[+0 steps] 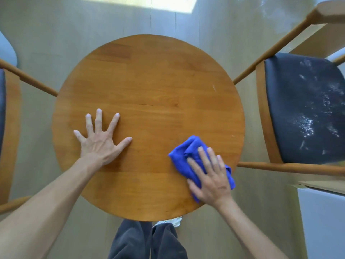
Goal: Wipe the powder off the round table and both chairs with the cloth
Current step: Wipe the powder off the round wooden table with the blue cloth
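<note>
— Two hands on the round wooden table (149, 75); list them for me.

— Item one, my left hand (101, 141): flat on the tabletop at about eight o'clock from the table's centre, palm down, fingers straight and spread wide, holding nothing. Item two, my right hand (211, 176): at about five o'clock, close to the table's rim, lying on top of the blue cloth (188, 152) with the fingers straight and pressing it down onto the wood, not curled round it.

— And the cloth itself?

— One crumpled blue cloth, bunched under my right palm and fingers. Part of it sticks out past my fingertips toward the table's centre, and another part shows beside my hand toward the rim.

— Powder?

— One faint white streak on the tabletop near the rim at about three o'clock (214, 88). The rest of the wood looks bare and brown. Most of the powder I can see is on the right chair (306, 109): white smears and specks scattered over its dark seat pad, thickest toward the middle and near side.

— The second chair?

— One left chair (11, 128) at nine o'clock, cut off by the edge of view; a strip of dark seat and a wooden frame show, and I cannot tell whether powder lies on it.

— Anything else?

— One pair of dark grey trousers (147, 240) at six o'clock below the table's edge, and a white cabinet (323, 221) at four o'clock on the pale floor.
</note>
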The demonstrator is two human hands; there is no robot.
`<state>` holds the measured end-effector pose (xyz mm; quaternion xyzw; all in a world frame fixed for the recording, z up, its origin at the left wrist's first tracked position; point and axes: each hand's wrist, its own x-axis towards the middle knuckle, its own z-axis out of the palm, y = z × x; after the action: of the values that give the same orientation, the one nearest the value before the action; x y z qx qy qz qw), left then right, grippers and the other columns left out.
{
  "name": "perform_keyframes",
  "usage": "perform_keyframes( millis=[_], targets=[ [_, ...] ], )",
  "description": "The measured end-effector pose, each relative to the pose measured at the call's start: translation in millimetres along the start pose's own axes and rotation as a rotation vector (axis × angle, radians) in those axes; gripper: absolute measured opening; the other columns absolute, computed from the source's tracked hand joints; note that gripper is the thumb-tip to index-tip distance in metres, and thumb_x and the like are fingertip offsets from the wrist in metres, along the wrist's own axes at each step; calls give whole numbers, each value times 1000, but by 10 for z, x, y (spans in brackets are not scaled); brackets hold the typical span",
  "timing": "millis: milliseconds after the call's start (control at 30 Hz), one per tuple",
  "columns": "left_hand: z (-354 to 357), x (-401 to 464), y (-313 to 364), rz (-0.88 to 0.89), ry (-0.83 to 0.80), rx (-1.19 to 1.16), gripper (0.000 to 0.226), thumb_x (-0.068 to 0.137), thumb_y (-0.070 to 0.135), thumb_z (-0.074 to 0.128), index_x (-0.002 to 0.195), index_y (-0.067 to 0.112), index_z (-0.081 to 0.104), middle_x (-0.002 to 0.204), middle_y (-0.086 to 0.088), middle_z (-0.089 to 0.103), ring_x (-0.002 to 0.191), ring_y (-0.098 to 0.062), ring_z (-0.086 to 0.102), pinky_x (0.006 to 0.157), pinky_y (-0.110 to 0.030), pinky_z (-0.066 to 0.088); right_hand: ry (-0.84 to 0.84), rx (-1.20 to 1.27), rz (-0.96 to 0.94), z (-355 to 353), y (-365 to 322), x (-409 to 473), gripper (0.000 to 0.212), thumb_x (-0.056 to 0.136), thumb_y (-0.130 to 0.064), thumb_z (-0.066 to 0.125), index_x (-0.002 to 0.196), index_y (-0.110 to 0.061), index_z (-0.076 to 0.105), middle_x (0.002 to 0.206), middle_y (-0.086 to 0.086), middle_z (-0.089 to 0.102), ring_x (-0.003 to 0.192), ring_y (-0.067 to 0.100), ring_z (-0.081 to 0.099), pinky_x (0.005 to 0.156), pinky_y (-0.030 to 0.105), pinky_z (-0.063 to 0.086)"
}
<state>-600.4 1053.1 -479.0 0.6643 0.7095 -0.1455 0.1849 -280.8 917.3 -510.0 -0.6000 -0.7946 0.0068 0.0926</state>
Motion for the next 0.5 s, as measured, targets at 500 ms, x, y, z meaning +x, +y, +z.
perform_keyframes(
  millis=[500],
  targets=[
    [72,18,189,3,-12,-39,88,72,83,14,145,45,-16,155,-3,-27,142,-32,-23,108,-69,1,2,-116,666,144,-384,847,58,91,-41,46,146,-23,42,156,14,28,140,40,30,104,56,33]
  ],
)
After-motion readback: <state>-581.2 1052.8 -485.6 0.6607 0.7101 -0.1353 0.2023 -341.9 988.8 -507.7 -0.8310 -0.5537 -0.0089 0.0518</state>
